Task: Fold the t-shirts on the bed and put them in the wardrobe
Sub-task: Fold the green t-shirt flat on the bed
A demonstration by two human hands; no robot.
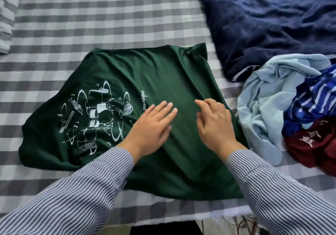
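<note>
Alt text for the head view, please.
Both hands, left hand and right hand, rest flat on a green t-shirt spread on the checked bed. Unfolded shirts lie heaped to the right, below a navy blanket.

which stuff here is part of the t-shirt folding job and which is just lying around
Part of the job:
- green t-shirt, both hands flat on it
- light blue shirt
- blue striped shirt
- dark red shirt

Just lying about:
- navy blanket
- striped pillow
- checked bedsheet
</note>
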